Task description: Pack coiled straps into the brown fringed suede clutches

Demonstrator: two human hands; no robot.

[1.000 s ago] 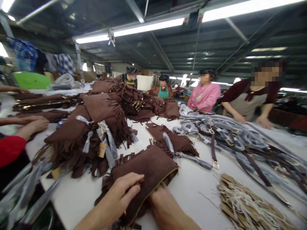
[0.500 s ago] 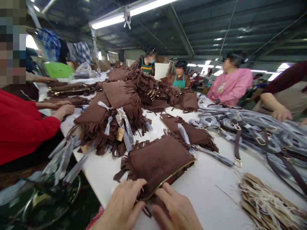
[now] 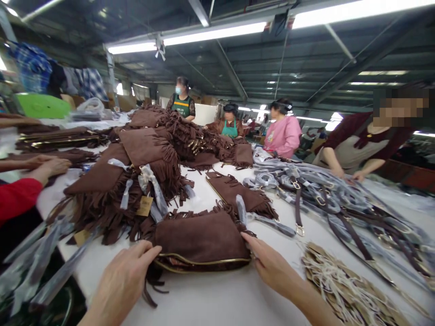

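A brown fringed bag (image 3: 204,235) lies in front of me on the white table, its gold zipper edge towards me and the zip gaping a little. My left hand (image 3: 127,267) holds the bag's left end, fingers and thumb closed at the corner, with fringe strands hanging below. At the opposite end, my right hand (image 3: 268,260) grips the right corner near the zipper's end; the thumb is partly hidden. Just behind it rests another fringed bag (image 3: 238,192), with a plastic-wrapped strip between the two.
A heap of brown fringed bags (image 3: 146,149) rises at the left and back. Plastic-wrapped straps with gold buckles (image 3: 306,185) cover the right side. Paper tags with white strings (image 3: 336,285) lie at the front right. Co-workers stand around the table; a red-sleeved person's hands (image 3: 50,167) are at left.
The bag has turned so its zipper edge runs across in front of me. My right hand has moved from the zipper opening to the right corner. The view has swung right.
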